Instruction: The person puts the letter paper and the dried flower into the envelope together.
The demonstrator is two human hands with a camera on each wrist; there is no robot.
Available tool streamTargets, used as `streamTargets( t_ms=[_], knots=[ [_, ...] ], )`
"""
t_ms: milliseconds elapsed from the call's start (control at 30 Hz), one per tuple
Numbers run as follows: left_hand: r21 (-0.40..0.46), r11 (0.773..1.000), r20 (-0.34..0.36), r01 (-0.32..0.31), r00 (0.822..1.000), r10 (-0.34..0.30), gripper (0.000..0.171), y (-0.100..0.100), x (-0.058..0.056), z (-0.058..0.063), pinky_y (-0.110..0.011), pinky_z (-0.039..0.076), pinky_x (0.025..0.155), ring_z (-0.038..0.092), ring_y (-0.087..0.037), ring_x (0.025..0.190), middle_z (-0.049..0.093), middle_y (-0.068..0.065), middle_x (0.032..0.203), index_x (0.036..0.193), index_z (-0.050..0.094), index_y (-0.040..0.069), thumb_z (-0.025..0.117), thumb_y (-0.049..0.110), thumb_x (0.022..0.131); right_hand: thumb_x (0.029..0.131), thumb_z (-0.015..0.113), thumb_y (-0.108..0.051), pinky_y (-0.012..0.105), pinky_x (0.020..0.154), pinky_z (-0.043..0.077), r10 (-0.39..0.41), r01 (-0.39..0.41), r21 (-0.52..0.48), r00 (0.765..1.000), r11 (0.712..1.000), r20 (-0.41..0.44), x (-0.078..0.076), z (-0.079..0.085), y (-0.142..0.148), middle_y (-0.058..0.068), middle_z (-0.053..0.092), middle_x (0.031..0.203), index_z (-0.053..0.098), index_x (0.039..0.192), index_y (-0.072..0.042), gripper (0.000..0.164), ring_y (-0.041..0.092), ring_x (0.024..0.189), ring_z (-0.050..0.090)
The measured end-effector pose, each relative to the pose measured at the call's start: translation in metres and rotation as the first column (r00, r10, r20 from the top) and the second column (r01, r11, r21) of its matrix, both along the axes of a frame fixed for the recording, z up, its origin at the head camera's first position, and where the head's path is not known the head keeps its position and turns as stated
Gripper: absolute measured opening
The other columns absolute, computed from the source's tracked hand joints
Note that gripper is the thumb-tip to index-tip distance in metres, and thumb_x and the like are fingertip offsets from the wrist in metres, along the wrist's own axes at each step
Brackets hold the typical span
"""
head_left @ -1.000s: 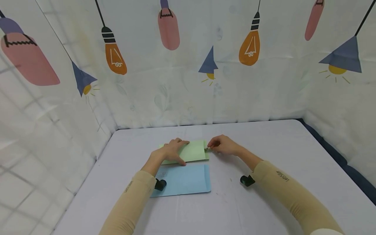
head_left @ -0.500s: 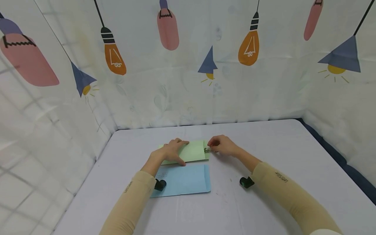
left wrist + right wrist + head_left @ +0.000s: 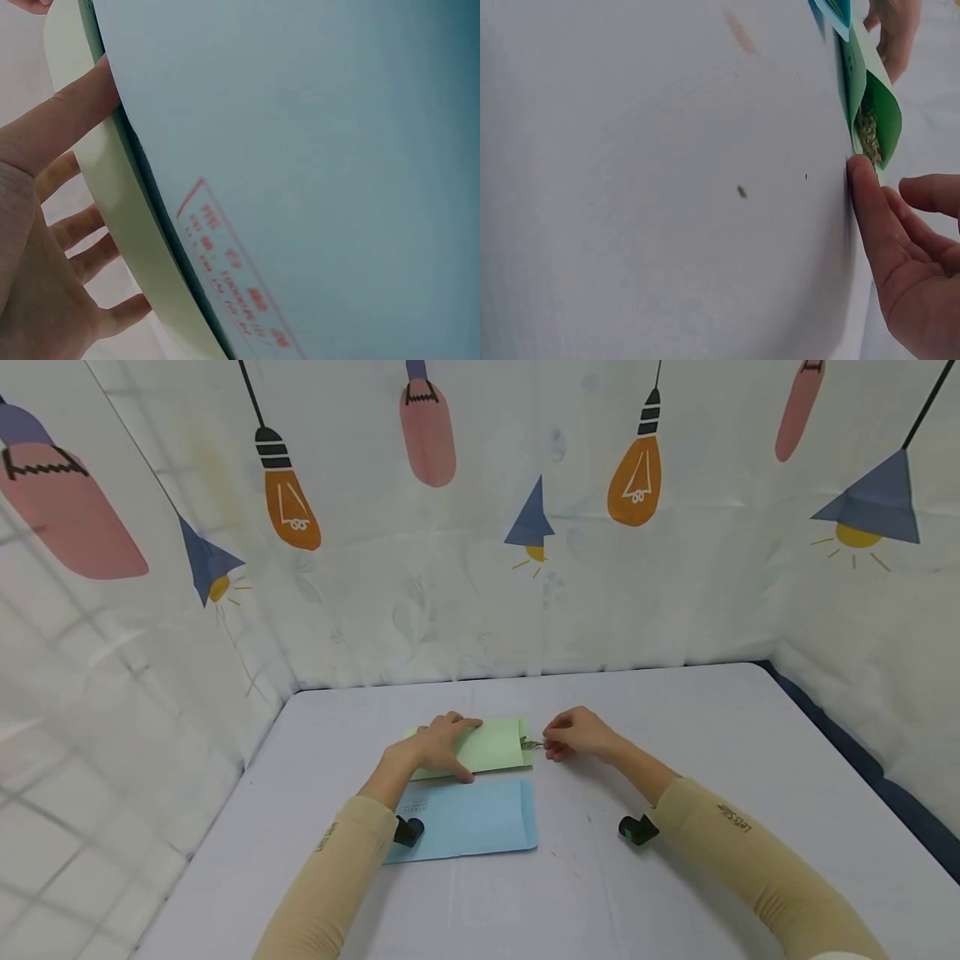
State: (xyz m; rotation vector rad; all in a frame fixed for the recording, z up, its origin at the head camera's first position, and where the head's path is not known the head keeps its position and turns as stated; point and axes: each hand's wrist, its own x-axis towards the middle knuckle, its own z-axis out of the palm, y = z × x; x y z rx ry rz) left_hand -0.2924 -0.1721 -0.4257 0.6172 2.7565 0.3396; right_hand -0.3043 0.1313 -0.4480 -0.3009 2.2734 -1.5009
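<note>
A pale green envelope lies flat, its mouth facing right. Across it stretches my left hand, thumb at the near edge and fingers at the far edge, gripping it from both sides. The mouth bows open in the right wrist view, where a greenish dried plant sprig shows inside. Just right of the mouth, my right hand pinches the thin end of the sprig in the head view. The contact itself is partly hidden by the fingers. Directly in front of the green envelope lies a blue envelope.
A white-covered table carries both envelopes. Small dark crumbs and a faint reddish mark are on it. Small black cameras sit at the wrists. A printed curtain hangs behind and at the sides.
My right hand has moved slightly right, away from the green envelope's mouth. More of the sprig shows between the mouth and the fingers. The left hand stays in place.
</note>
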Motion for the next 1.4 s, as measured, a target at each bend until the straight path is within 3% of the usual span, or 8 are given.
streamTargets(
  t_ms=[167,400,767,1400],
  knots=[
    [0.001,1.000,-0.002,0.007,1.000,-0.007,0.100,-0.001,-0.001,0.000,-0.063,0.034,0.107,0.037,-0.035,0.141,0.040,-0.013,0.154,0.160,0.038,0.021,0.090,0.046,0.078,0.102,0.062,-0.005,0.034,0.077,0.060,0.007,-0.003,-0.088,0.999,0.996,0.037,0.001,0.000,-0.003,0.017,0.074,0.097,0.064,0.119,0.013,0.025,0.024,0.085,0.075],
    [0.004,1.000,-0.003,0.012,1.000,-0.012,0.099,-0.001,-0.001,0.000,-0.063,0.033,0.107,0.037,-0.034,0.140,0.040,-0.012,0.153,0.159,0.039,0.022,0.090,0.046,0.078,0.097,0.068,0.000,0.036,0.085,0.058,0.033,-0.034,-0.144,0.999,0.989,-0.012,0.003,0.001,-0.009,0.019,0.072,0.102,0.063,0.117,0.013,0.025,0.029,0.095,0.074],
    [-0.003,1.000,0.001,-0.004,1.000,0.004,0.099,0.000,-0.002,-0.001,-0.061,0.034,0.108,0.037,-0.033,0.140,0.040,-0.011,0.153,0.159,0.040,0.024,0.090,0.047,0.077,0.094,0.071,0.003,0.035,0.078,0.059,-0.044,0.038,-0.193,0.999,0.981,-0.028,0.003,-0.005,-0.026,0.017,0.071,0.096,0.066,0.109,0.010,0.017,0.025,0.086,0.074],
    [-0.007,1.000,-0.002,0.002,1.000,-0.002,0.100,-0.001,-0.001,-0.002,-0.062,0.034,0.108,0.036,-0.033,0.141,0.039,-0.011,0.154,0.159,0.038,0.024,0.090,0.048,0.077,0.093,0.071,-0.003,0.033,0.069,0.059,-0.123,0.118,-0.097,0.991,0.988,-0.049,0.005,-0.009,-0.043,0.012,0.073,0.095,0.066,0.112,0.003,0.020,0.021,0.070,0.070]
  ],
)
